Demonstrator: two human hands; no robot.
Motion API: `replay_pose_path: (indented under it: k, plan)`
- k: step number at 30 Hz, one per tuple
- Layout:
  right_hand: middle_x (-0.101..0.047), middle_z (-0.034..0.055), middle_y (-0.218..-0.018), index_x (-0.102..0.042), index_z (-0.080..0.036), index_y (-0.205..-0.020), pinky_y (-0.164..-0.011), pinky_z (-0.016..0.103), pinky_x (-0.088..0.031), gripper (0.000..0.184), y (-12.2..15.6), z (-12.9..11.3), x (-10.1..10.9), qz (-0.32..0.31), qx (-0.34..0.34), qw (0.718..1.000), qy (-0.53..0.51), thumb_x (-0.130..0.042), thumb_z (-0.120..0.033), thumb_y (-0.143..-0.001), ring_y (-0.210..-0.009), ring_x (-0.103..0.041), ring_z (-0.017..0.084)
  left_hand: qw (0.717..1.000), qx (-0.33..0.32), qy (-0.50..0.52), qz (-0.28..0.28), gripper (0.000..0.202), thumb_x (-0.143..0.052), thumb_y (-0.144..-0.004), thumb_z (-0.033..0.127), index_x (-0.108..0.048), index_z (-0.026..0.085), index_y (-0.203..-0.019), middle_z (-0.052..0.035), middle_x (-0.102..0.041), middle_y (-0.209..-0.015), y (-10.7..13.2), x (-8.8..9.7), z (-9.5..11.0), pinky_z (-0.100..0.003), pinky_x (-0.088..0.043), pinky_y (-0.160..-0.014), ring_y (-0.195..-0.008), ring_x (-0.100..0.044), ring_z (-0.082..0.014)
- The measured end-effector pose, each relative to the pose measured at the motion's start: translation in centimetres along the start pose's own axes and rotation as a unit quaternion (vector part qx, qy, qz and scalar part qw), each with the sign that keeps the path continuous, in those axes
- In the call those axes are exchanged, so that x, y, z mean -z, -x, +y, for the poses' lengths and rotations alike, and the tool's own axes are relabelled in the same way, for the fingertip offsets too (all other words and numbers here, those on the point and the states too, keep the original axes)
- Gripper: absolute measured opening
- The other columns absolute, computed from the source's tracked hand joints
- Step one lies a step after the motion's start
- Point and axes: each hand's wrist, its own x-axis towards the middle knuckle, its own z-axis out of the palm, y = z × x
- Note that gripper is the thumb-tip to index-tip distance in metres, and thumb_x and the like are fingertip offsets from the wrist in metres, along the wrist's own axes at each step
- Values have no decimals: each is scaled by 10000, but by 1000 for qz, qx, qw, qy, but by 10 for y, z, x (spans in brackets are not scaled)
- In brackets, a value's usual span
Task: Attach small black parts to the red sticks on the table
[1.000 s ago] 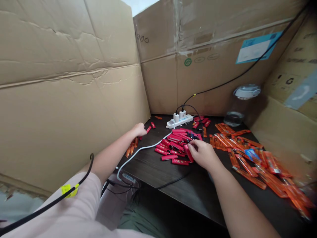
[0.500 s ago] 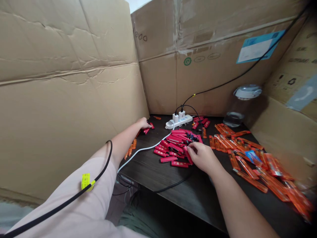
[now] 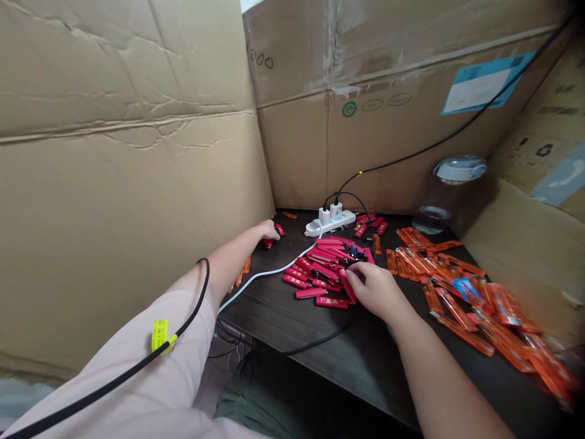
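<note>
Desk [image 3: 278, 317], dark and wood-grained, carries a loose heap of red pieces [image 3: 323, 272] near its middle, each slim and elongated, with dark parts [image 3: 358, 251] showing among them.

Right hand [image 3: 372, 286]: thumb and forefinger pinch one red piece [image 3: 346, 284] at the heap's near right edge. The piece sits aslant; whether it bears on the desk cannot be determined.

Left hand [image 3: 269, 230]: extended to the far left, beside the cardboard panel [image 3: 201, 183], at a few small red items [image 3: 267, 244]. Fingertips are partly hidden; whether they grasp an item or merely touch it cannot be told.

Handling assessment: the pinched piece appears to be stiff plastic, judged light, smooth and liable to swivel under a one-point hold. Breakage under ordinary finger pressure is judged unlikely. Recommended hold: across the narrow sides at mid-length. Neighbouring pieces may shift if it is dragged.

Also noted: power strip [image 3: 329, 224] behind the heap; orange pieces [image 3: 457, 311] spread to its right.
</note>
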Motion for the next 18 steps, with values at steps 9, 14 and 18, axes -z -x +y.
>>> replay_pose_path:
  k: [9,14,18]
  plan:
    - [-696,57,-779,-658,-197,-768,-612,263,-418,255,0,1,-1,2,2,1000,-1,-476,-356,-850,-685,-623,180,995,14,0,100,359,-768,-626,282,-643,188,-949,-100,-662,-1040,0,-8,4,-287,-474,-803,-1022,-614,-249]
    - [-696,60,-767,-659,-196,-783,-598,265,-417,269,1,0,-1,-1,8,1000,-7,-463,-366,-855,-667,-623,181,984,24,54,166,396,-721,-626,347,-611,197,-976,-110,-682,-1008,-1,-5,-4,-281,-474,-699,-935,-648,-247]
    - [-692,56,-764,-650,-200,-769,-609,266,-421,259,1,0,-1,7,12,1000,-9,-466,-360,-855,-691,-627,187,974,33,109,196,454,-682,-675,361,-542,216,-1082,-81,-681,-1012,-8,2,-5,-243,-471,-645,-870,-652,-191]
